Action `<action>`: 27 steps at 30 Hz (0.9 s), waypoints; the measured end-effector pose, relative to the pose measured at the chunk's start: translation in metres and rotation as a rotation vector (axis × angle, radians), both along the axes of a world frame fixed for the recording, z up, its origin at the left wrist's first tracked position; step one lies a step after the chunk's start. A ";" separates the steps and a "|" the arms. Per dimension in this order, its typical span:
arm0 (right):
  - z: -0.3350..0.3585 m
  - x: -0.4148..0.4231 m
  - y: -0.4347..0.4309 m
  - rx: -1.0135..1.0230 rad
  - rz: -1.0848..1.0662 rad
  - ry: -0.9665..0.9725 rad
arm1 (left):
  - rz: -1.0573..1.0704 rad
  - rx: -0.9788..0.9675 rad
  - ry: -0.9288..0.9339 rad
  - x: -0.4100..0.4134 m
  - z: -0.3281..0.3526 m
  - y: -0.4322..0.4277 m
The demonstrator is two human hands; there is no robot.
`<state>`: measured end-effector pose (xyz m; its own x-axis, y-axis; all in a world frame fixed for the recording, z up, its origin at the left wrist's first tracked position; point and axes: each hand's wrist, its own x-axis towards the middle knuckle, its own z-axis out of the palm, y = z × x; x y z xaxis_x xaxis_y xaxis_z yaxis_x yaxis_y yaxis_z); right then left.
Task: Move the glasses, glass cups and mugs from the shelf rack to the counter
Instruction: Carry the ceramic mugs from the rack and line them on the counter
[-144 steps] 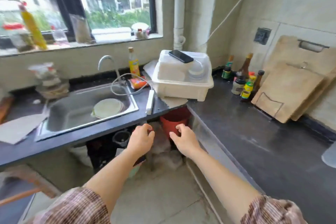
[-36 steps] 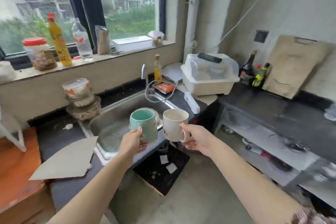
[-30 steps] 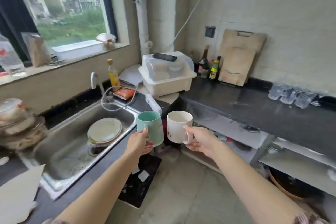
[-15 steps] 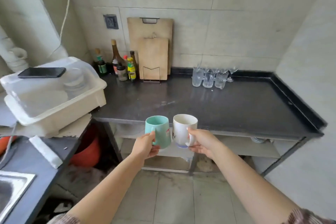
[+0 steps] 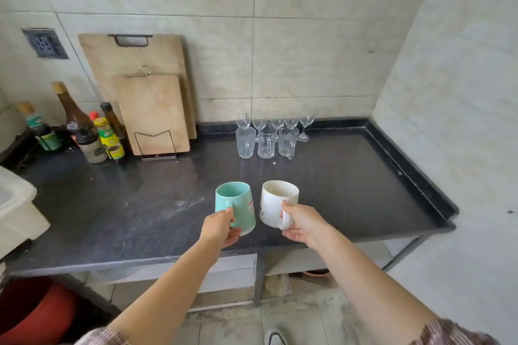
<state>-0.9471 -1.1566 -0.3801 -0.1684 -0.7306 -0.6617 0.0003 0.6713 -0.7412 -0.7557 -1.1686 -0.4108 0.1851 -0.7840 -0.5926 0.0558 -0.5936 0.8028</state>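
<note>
Teal ceramic came first from the left: the teal mug (image 5: pixel 235 209) was held by its handle in the left hand (image 5: pixel 220 230), fingers closed round the handle, the mug upright with its mouth up. A small reddish label sat on its side, too blurred to read. Just beside it, at about 3 o'clock, the white mug (image 5: pixel 277 202) was gripped the same way by the right hand (image 5: pixel 301 225), thumb on top of the handle. The two mugs were close but seemed apart. Both hung above the near edge of the dark counter (image 5: pixel 126 204); I could not tell if either base touched it.

The relation that mattered, in my judgement: the bare counter lay straight below and toward 12 o'clock from both grips, and each mug's long axis stood vertical, so a plain lowering would do. Each hand was equally near.

Further toward 12 o'clock stood the glass cups (image 5: pixel 266 141) and, behind them, the wine glasses (image 5: pixel 276 120), well apart from the mugs. At 10 o'clock the sauce bottles (image 5: pixel 92 134) carried green and yellow labels, not readable.
</note>
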 end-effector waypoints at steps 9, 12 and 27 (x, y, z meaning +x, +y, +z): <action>-0.033 -0.050 -0.123 0.072 0.056 0.027 | 0.053 0.026 0.023 -0.049 -0.044 -0.116; -0.045 -0.058 -0.155 0.077 0.070 0.014 | 0.031 -0.003 -0.006 -0.056 -0.059 -0.141; -0.099 -0.044 -0.216 0.021 -0.020 -0.094 | -0.014 -0.078 -0.030 -0.062 -0.104 -0.182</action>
